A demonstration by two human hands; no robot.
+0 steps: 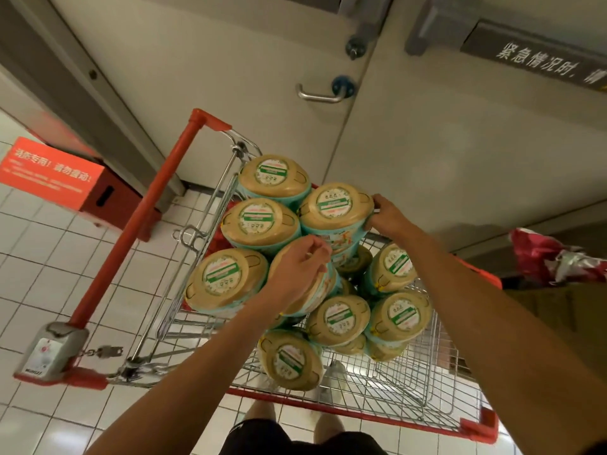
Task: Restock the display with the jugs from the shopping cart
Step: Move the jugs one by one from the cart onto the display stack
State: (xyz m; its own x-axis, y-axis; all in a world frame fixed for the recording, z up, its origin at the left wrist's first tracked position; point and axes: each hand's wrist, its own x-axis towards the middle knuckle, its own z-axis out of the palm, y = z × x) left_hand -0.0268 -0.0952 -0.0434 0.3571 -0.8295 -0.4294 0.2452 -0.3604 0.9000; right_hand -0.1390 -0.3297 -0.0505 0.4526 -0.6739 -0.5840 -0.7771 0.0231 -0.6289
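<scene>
Now your left hand [297,274] clamps its fingers on the middle jug [317,290]. Your right hand [386,216] grips the far-right jug [335,208].

We read white Chinese characters on the dark bar [538,57] across the right-hand door [460,159]: 紧急情况时, then a comma, and the line runs out of the picture. On the sloping orange top of the red box [49,172] at the left, a white headline reads roughly 消防专用!请勿擅动!, though blur leaves us unsure of the last characters. The smaller lines beneath it we cannot read. The lid of each jug [333,202] bears a round label with a green band, its print too small for us. The coin lock [49,353] on the shopping cart [361,412] carries small dark lettering we cannot make out.
</scene>
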